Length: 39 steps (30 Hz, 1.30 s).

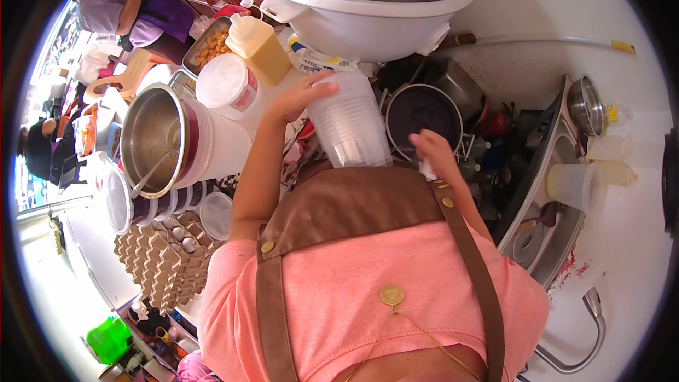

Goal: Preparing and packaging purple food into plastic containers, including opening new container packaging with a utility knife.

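At the top of a nested stack of clear plastic containers (350, 122), my left hand (305, 96) holds it with thumb and fingers. The stack leans near my brown apron (360, 196). To its right, my right hand (436, 155) is slightly blurred, its fingers curled on a small white piece of cloth or paper (427, 170). Behind that hand is a round pot (424, 116) with dark contents. Left of my left hand stand a white lidded tub (225, 82) and a square plastic bottle of yellowish liquid (260, 50).
A steel bowl with a spoon (151, 138) sits at left, above egg cartons (159, 260). A large white tub with a metal lid (371, 16) stands ahead. At right is a steel sink (562, 170) holding utensils. Another person (132, 5) stands at upper left.
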{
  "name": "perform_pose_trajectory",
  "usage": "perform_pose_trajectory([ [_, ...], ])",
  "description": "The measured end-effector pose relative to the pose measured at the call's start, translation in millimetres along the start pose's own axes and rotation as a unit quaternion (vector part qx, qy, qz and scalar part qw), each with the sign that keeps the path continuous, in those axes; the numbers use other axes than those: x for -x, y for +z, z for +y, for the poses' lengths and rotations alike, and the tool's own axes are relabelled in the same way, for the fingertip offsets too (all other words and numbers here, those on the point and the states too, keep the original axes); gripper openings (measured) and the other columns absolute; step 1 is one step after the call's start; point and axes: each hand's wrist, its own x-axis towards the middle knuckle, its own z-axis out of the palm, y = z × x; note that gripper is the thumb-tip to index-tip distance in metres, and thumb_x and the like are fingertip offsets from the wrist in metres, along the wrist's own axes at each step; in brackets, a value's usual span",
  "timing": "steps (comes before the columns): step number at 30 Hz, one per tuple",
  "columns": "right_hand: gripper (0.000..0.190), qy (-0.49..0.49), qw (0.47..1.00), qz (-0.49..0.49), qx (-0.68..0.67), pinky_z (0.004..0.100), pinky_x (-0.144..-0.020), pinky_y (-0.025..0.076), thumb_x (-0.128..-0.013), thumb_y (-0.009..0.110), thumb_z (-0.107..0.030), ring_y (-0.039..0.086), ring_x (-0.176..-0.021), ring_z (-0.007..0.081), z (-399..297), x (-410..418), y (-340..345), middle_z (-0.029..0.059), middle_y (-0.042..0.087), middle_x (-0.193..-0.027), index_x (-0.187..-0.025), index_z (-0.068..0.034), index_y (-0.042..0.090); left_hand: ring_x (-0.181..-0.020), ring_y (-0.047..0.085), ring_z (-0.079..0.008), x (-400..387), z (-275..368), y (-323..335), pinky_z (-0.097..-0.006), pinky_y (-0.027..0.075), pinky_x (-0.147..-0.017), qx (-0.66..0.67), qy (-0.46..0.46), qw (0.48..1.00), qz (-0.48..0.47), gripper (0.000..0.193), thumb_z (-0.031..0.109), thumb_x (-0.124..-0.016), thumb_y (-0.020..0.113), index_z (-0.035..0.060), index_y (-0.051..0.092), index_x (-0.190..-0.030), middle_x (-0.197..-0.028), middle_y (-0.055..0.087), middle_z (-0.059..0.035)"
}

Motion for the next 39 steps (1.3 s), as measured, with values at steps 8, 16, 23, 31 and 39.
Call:
perform_pose_trajectory([
  [8, 0.028, -0.062, 0.980, -0.174, -0.077, 0.0174, -0.059, 0.032, -0.082, 0.061, -0.034, 0.039, -0.068, 0.0020, -0.5, -18.2, 34.0, -0.0062, 0.043, -0.074, -0.080, -0.012, 0.044, -0.104, 0.045, -0.0210, 12.5, -17.4, 43.0, -0.0340, 0.040, -0.086, 0.226, 0.231, 0.936, 0.137, 0.066, 0.045, -0.073, 0.064, 0.0025, 0.041, -0.117, -0.111, 0.046, -0.0115],
  [16, 0.027, -0.085, 0.975, -0.199, -0.039, 0.0167, -0.060, 0.029, -0.082, 0.061, -0.030, 0.034, -0.068, 0.0025, -19.4, -19.9, 36.6, -0.0064, 0.039, -0.075, -0.081, -0.011, 0.042, -0.120, 0.034, -0.0293, 51.4, -47.8, 73.2, -0.0417, 0.034, -0.096, 0.148, 0.296, 0.926, 0.183, 0.108, 0.048, -0.065, 0.070, 0.0119, 0.000, -0.139, -0.134, 0.024, -0.0166],
  [23, 0.024, -0.121, 0.961, -0.229, -0.101, 0.0171, -0.050, 0.027, -0.083, 0.059, -0.021, 0.032, -0.057, 0.0010, -52.4, -11.6, 52.6, -0.0077, 0.039, -0.064, -0.071, -0.011, 0.041, -0.117, 0.037, -0.0310, 53.2, -21.7, 62.2, -0.0466, 0.038, -0.092, 0.379, 0.220, 0.885, 0.156, 0.097, 0.043, -0.065, 0.070, 0.0147, 0.011, -0.136, -0.130, 0.029, -0.0153],
  [31, 0.026, -0.155, 0.933, -0.325, 0.009, 0.0197, -0.051, 0.024, -0.079, 0.060, -0.012, 0.028, -0.058, 0.0030, -71.7, 4.1, 38.2, -0.0075, 0.035, -0.064, -0.066, -0.011, 0.038, -0.105, 0.049, -0.0285, 45.9, -6.9, 50.5, -0.0427, 0.045, -0.086, 0.276, 0.343, 0.870, 0.220, 0.084, 0.048, -0.066, 0.066, 0.0038, 0.029, -0.127, -0.116, 0.044, -0.0151],
  [39, 0.020, -0.225, 0.959, -0.165, 0.050, 0.0181, -0.048, 0.024, -0.078, 0.056, -0.001, 0.028, -0.053, 0.0020, -62.1, 15.1, 28.6, -0.0063, 0.034, -0.061, -0.073, -0.009, 0.037, -0.115, 0.038, -0.0280, 38.1, 11.9, 59.0, -0.0434, 0.038, -0.092, 0.295, 0.349, 0.864, 0.212, 0.093, 0.036, -0.066, 0.069, 0.0106, 0.012, -0.135, -0.126, 0.033, -0.0144],
])
